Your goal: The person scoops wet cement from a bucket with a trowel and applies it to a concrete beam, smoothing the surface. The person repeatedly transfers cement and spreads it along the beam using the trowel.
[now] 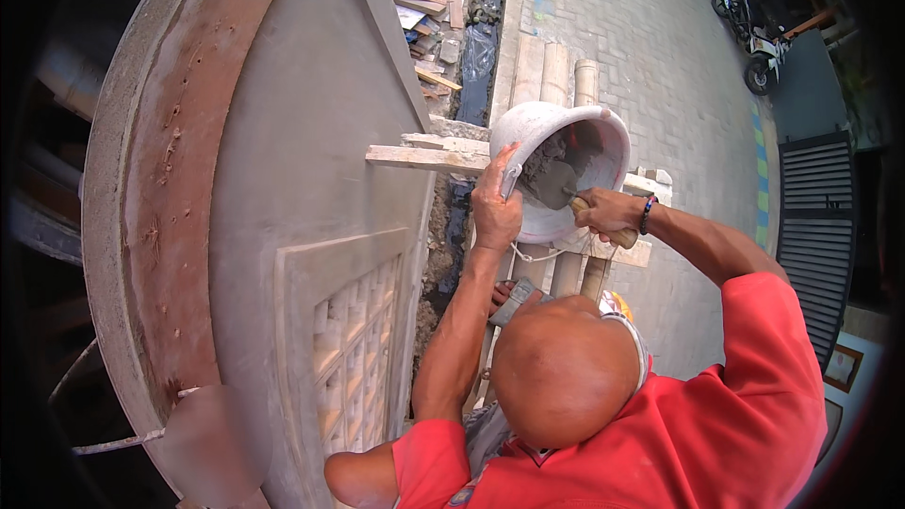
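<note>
A whitish, mortar-smeared bucket (524, 121) lies tipped on its side, its mouth facing me and to the right. Wet grey mortar (544, 162) clings to the inside. My left hand (496, 205) is closed on the left of the bucket's rim, beside its handle fitting. In my right hand (608, 211), which wears a dark beaded bracelet, is the wooden handle of a trowel (556, 185). The trowel's blade is inside the bucket, against the mortar. Part of the blade is hard to tell from the mortar around it.
Bamboo poles (556, 71) and short planks (424, 158) lie under and beside the bucket. A smooth grey wall (311, 113) with a grille (353, 358) stands left. Beyond are a rubble pile (434, 9), a narrow ditch (481, 52), brick paving (650, 47) and a parked motorbike (754, 38).
</note>
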{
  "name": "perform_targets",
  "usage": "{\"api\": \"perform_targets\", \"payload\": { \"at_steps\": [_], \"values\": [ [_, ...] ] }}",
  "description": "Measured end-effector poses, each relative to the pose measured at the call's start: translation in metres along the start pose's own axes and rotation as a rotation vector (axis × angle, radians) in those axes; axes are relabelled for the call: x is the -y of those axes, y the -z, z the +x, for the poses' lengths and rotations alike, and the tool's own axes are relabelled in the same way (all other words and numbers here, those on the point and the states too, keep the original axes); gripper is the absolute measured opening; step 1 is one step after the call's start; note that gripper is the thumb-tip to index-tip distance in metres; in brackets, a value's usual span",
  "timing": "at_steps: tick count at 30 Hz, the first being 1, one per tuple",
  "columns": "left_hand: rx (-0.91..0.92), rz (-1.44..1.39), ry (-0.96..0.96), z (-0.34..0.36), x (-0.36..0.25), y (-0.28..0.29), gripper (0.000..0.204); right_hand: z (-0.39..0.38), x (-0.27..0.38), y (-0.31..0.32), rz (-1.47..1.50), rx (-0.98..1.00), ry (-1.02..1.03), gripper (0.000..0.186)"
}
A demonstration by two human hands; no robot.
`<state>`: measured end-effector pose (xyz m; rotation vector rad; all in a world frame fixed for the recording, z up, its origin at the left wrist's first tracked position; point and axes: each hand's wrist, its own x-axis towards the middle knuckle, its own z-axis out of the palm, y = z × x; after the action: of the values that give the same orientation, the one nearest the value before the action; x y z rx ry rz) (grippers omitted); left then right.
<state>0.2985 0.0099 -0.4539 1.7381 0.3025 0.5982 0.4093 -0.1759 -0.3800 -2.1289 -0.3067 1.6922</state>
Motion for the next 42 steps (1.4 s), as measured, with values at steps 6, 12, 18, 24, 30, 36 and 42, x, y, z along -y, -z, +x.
{"api": "perform_targets", "payload": {
  "at_steps": [6,12,18,24,30,36,42],
  "values": [
    [-0.034,-0.087,0.169,0.017,-0.004,0.006,0.064,-0.018,0.014,-0.009,-0.616,-0.209,0.265,0.031],
    [-0.028,-0.144,0.223,0.021,-0.007,0.009,0.063,-0.03,0.008,0.008,-0.504,-0.53,0.198,0.03],
    [0.01,-0.142,0.218,0.014,-0.003,0.006,0.063,0.02,-0.016,0.02,-0.456,-0.605,0.301,0.027],
    [-0.093,-0.176,0.19,0.01,0.005,0.007,0.062,0.011,0.003,0.028,-0.289,-0.399,0.278,0.023],
    [-0.094,-0.159,0.192,0.013,0.006,0.003,0.061,0.019,-0.012,0.034,-0.491,-0.453,0.331,0.03],
    [-0.058,-0.113,0.184,0.013,-0.002,0.005,0.062,0.012,-0.011,0.033,-0.542,-0.381,0.297,0.039],
    [-0.014,-0.013,0.128,0.014,0.004,0.001,0.063,0.013,-0.012,0.006,-0.847,-0.311,0.232,0.033]
  ]
}}
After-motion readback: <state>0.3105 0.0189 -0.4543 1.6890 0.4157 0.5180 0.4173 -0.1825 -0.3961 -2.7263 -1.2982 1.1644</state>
